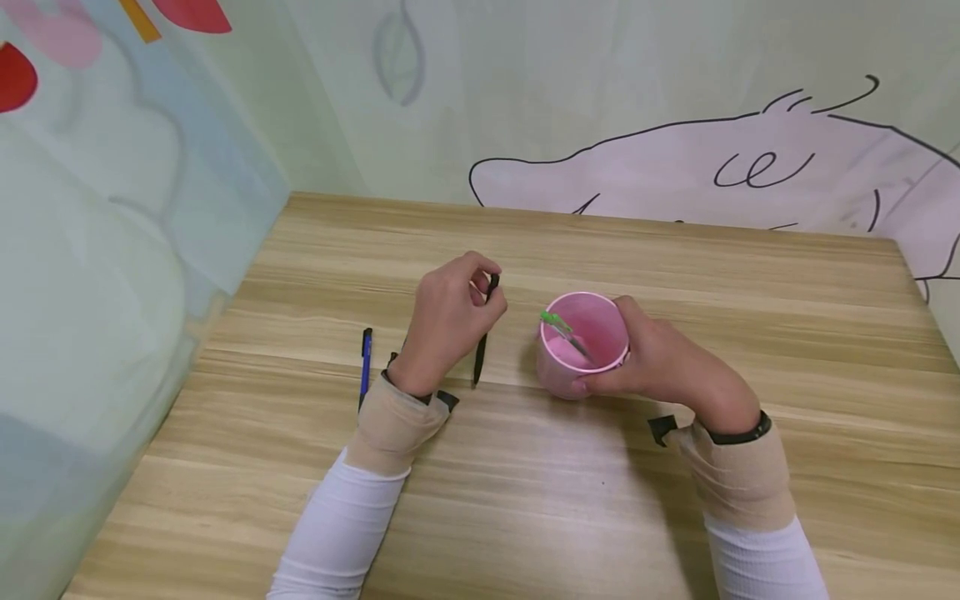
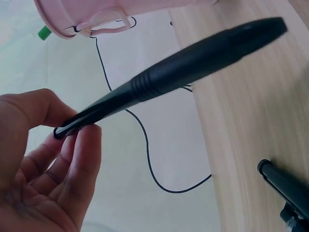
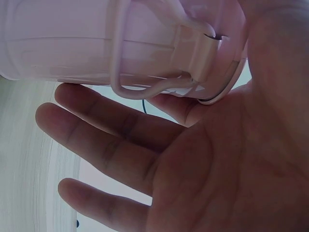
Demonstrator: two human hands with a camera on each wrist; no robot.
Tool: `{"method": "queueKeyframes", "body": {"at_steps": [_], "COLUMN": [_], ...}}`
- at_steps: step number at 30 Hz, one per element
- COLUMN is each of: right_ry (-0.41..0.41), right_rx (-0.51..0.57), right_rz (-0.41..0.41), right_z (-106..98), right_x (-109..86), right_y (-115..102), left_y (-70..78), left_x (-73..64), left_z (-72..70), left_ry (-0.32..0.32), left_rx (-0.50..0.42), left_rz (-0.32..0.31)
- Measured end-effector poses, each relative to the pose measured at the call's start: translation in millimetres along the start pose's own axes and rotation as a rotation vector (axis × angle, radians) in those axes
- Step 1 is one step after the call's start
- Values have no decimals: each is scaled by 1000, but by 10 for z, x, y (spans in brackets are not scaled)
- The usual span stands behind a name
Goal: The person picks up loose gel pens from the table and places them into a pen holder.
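Observation:
My left hand (image 1: 450, 312) pinches a black pen (image 1: 481, 354) near one end between thumb and fingers. The pen slants down toward the table in the head view, its tip lowest. In the left wrist view, the black pen (image 2: 169, 72) stretches away from the fingertips, its ribbed band showing. To the right, a pink bucket-shaped cup (image 1: 562, 379) is gripped at its rim by my right hand (image 1: 667, 367), thumb in front. A green-ended pen (image 1: 555, 320) leans inside the cup. The cup's pink loop handle (image 3: 117, 53) hangs in front of my other, outstretched fingers in the right wrist view.
A blue pen (image 1: 366, 367) with a black end lies on the wooden table (image 1: 525, 517), left of my left wrist and partly hidden by it. Behind the table's far edge stands a wall covering (image 1: 420, 142) printed with cartoon drawings.

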State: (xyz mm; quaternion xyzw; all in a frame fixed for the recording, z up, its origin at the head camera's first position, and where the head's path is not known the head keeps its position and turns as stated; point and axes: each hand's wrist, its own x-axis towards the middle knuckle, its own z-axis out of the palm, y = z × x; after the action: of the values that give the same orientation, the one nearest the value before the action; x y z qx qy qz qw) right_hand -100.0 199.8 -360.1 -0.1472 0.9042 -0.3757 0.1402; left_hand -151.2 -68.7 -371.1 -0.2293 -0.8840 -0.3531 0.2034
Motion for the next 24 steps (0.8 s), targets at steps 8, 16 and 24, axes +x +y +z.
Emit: {"method": "queueKeyframes", "body": {"at_steps": [8,16,24], "right_ry": [-5,-11,-14], "right_rx": [7,24,27], "right_rz": [6,-1,12], "right_z": [-1,-1,-6], "right_x": [7,19,16], "right_y": [7,3,-2], "left_y": [11,19,26], "left_x": [9,17,25], "left_z": [-15,-22,-17], "left_ry": [51,79,118], "left_rx": [-57,-107,-162], "left_rz": [-10,-9,30]}}
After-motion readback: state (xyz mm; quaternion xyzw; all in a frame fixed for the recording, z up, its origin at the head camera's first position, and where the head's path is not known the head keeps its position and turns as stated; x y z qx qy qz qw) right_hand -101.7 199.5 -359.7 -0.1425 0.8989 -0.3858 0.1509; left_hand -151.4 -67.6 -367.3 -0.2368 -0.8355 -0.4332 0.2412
